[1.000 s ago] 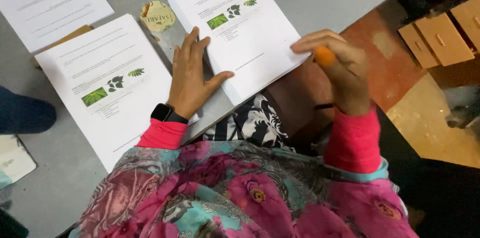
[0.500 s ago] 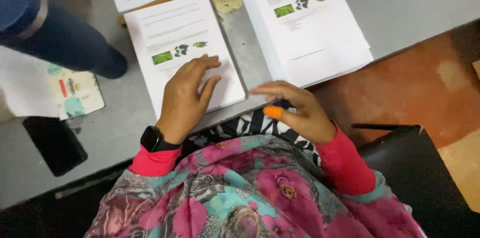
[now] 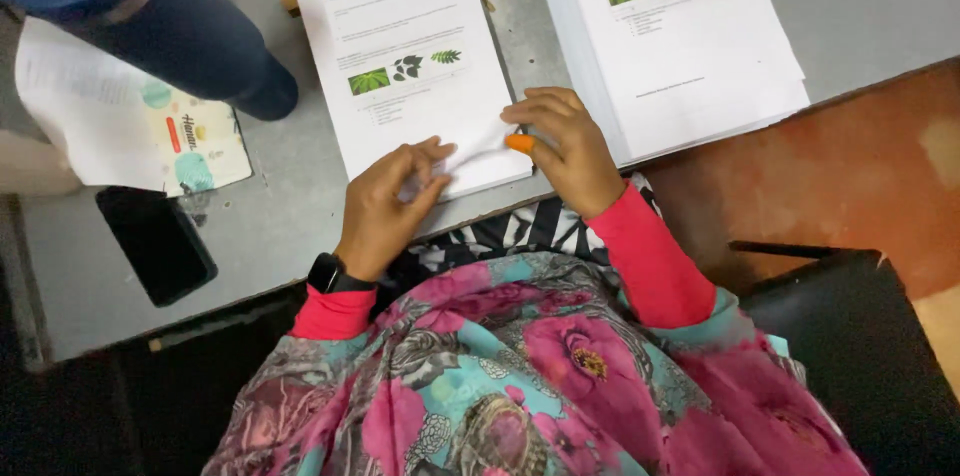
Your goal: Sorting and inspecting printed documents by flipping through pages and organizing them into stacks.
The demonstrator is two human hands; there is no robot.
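Lifting corner: printed sheet (image 3: 415,66) atop the middle paper stack, on the grey table (image 3: 290,226).
Left hand (image 3: 385,206): fingers pinching the sheet's lower edge.
Right hand (image 3: 565,151): pinching the same edge (orange fingertip cover (image 3: 520,143)).
Beside: taller paper stack (image 3: 690,36), black phone (image 3: 155,244).

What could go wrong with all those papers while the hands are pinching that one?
The left hand and right hand pinch the near edge of the paper stack, so the top sheet might crease or tear. The tall pile of sheets reaches close to the table edge; a bump from the right hand could perhaps slide sheets off.
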